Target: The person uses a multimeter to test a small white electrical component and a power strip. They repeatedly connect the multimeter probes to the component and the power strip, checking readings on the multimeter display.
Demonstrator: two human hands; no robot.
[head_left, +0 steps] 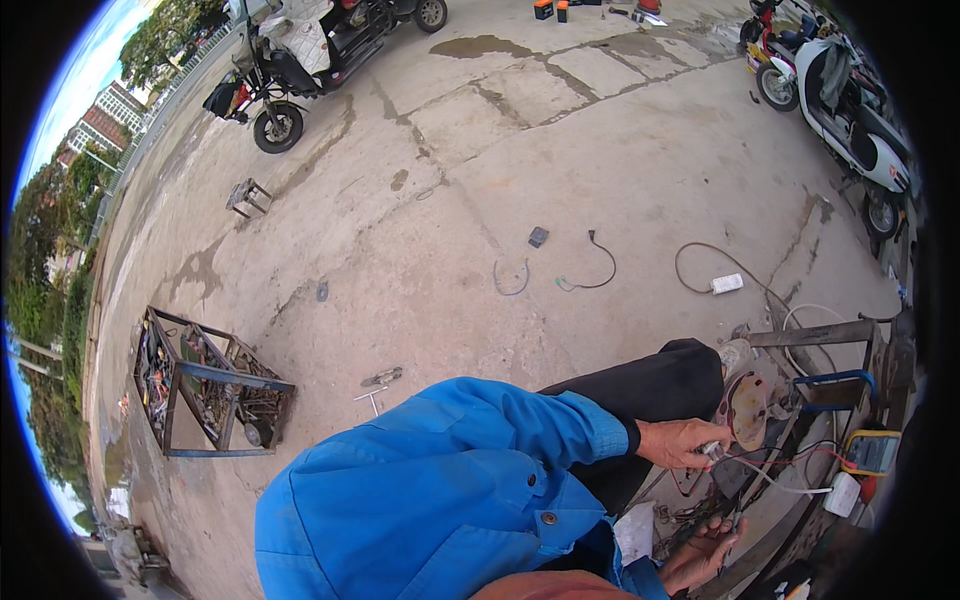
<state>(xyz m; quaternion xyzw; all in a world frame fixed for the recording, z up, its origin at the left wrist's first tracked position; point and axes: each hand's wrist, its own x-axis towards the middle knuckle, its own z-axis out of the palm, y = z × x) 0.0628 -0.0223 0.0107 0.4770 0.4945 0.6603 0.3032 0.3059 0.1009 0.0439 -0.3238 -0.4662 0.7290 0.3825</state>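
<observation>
My left hand (683, 443), out of a blue sleeve, is closed round a small pale metallic connector (713, 451). A light grey cable (775, 484) runs from there to a white plug-like block (842, 494). Below it, my right hand (703, 553) has its fingers bent around a thin dark stick-like thing (739, 521), too small to name. Beyond both hands rests a yellow-edged multimeter (871, 453), with a red lead and a black lead running toward my hands. Where the leads end is unclear.
A metal frame (815, 335) and clutter surround my hands. On the concrete lie a white power strip (727, 284), a short black cable (611, 265) and a T-handle tool (373, 399). A scrap-filled rack (215, 380) stands left; a white scooter (850, 120) is at upper right.
</observation>
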